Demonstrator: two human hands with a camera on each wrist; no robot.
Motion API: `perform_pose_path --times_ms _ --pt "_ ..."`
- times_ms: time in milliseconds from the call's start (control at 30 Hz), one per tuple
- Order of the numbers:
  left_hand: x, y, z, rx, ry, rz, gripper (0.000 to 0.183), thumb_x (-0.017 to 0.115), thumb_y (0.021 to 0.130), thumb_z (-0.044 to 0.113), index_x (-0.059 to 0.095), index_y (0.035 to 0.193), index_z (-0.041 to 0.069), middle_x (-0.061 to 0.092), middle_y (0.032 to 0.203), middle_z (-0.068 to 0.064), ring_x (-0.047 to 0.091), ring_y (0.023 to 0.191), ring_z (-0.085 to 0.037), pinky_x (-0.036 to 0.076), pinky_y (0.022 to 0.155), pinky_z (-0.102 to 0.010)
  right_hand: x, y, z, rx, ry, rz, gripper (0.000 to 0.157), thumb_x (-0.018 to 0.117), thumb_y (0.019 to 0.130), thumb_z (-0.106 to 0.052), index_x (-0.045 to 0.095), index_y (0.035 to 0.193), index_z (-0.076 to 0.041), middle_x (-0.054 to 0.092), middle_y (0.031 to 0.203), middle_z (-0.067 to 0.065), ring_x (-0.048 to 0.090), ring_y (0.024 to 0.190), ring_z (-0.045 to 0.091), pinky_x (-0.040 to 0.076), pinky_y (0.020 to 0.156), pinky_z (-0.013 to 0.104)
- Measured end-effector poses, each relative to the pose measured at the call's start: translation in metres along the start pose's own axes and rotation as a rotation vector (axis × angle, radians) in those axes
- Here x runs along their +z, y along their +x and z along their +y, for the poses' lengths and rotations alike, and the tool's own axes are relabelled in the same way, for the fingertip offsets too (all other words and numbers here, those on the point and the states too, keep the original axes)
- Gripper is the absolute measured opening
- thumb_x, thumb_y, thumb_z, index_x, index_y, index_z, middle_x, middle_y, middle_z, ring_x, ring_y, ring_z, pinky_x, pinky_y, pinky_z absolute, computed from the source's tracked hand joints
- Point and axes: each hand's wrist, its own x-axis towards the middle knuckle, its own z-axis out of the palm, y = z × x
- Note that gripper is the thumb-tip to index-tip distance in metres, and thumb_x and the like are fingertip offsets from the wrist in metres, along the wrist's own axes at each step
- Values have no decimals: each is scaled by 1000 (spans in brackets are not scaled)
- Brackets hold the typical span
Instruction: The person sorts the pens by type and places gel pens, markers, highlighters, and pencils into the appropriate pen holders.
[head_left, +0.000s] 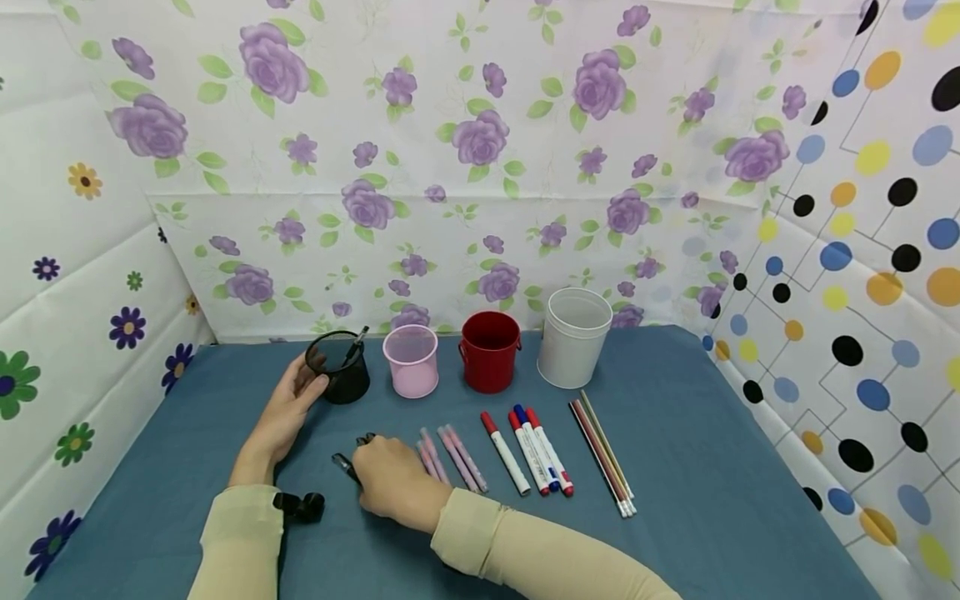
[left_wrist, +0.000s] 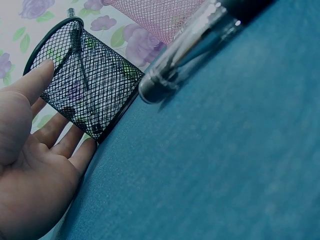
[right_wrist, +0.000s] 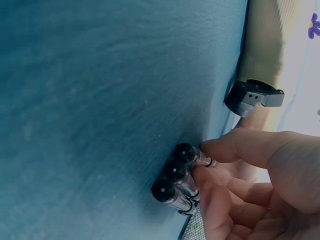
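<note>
My left hand [head_left: 288, 408] holds the black mesh pen cup [head_left: 348, 385] by its left side, thumb near the rim and the other fingers against the wall. One clear-barrelled black pen [head_left: 356, 347] leans inside the cup; its tip end shows through the mesh [left_wrist: 95, 107] in the left wrist view. At the table's front left, my right hand [head_left: 401, 482] pinches a black-ended clear pen [right_wrist: 186, 152] between thumb and forefinger. Two similar pens [right_wrist: 170, 182] lie close beside it, right at the fingertips. The hand itself hides most of these pens in the head view.
A pink mesh cup [head_left: 412, 375], a red bucket [head_left: 490, 367] and a white bin [head_left: 570, 354] stand in a row at the back. Pink pens [head_left: 465, 458], capped markers [head_left: 536, 450] and several pencils [head_left: 603, 458] lie in groups on the blue cloth.
</note>
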Motion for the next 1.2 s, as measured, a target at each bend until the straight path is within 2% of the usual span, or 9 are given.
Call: perform_pose_path --times_ms 200,433,567,700,800,1033,1200 --pt "1 0 1 -2 -6 2 79 56 111 40 10 173 20 17 175 -20 10 163 -39 16 129 -62 1 -1 -1 -2 9 29 16 90 85 -20 76 83 -14 67 78 -2 55 60 8 50 54 22" --pt "0 0 0 -4 -6 1 81 57 110 43 10 173 22 17 175 -20 10 163 -39 16 129 -62 -1 3 2 27 41 -14 23 92 84 -25 72 78 -16 64 76 -4 55 62 7 50 57 22" --pt "0 0 0 -3 -3 -6 81 56 110 43 10 173 23 16 175 -20 10 163 -39 16 129 -62 -4 3 6 44 120 -41 26 93 84 -25 69 75 -18 60 71 -7 54 60 6 47 54 20" --pt "0 0 1 -4 -6 -13 80 56 111 43 9 173 23 15 176 -19 9 163 -39 16 129 -62 -7 2 11 38 212 -45 17 93 84 -22 77 87 -18 65 76 -8 56 62 4 47 55 18" --pt "0 0 3 -11 -10 -14 80 56 111 43 9 173 23 15 176 -19 9 164 -38 16 129 -62 -9 1 17 35 278 -46 19 93 84 -21 80 96 -17 68 81 -8 57 65 3 47 57 17" --pt "0 0 4 -14 -10 -19 81 56 111 42 8 173 22 13 176 -19 8 163 -40 15 129 -62 -16 -1 29 -21 420 -39 11 89 87 -15 80 93 -14 68 76 -10 57 62 -1 47 58 14" --pt "0 0 2 -11 -6 -18 81 55 111 42 8 173 22 13 176 -20 7 163 -40 15 129 -62 -14 -2 37 -22 558 -71 9 86 89 -10 79 95 -12 68 72 -10 60 58 -2 50 59 14"
